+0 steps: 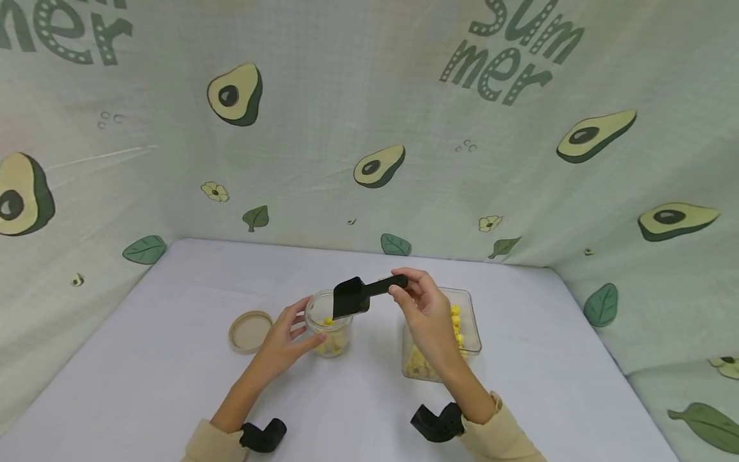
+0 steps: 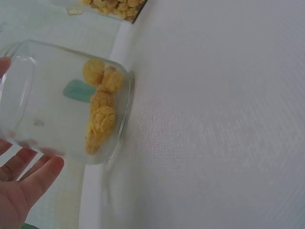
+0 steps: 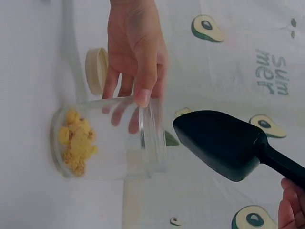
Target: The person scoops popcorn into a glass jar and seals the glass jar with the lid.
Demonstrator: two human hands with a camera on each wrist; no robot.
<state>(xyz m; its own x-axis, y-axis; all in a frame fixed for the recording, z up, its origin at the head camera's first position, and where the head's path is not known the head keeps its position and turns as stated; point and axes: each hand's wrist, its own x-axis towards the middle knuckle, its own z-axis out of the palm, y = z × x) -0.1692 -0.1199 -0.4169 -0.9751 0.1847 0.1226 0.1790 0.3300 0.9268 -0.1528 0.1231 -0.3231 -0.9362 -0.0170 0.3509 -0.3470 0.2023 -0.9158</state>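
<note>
My left hand [image 1: 283, 340] holds an open clear glass jar [image 1: 345, 333] at its side, thumb on the near side and fingers round the far side. Several yellow popcorn pieces [image 3: 78, 140] lie at the jar's bottom, and the jar stands upright on the table. Between thumb and fingers, my right hand [image 1: 428, 314] grips the handle of a black scoop [image 1: 349, 299]. The scoop's blade hangs just above the jar's mouth, pointing left. No popcorn shows on the scoop.
A clear rectangular container [image 1: 476, 330] with more popcorn [image 1: 456, 321] stands behind and under the right hand, partly hidden by it. A round beige lid [image 1: 251, 332] lies on the white table [image 1: 369, 410], left of the jar. A printed avocado cloth [image 1: 306, 128] hangs behind.
</note>
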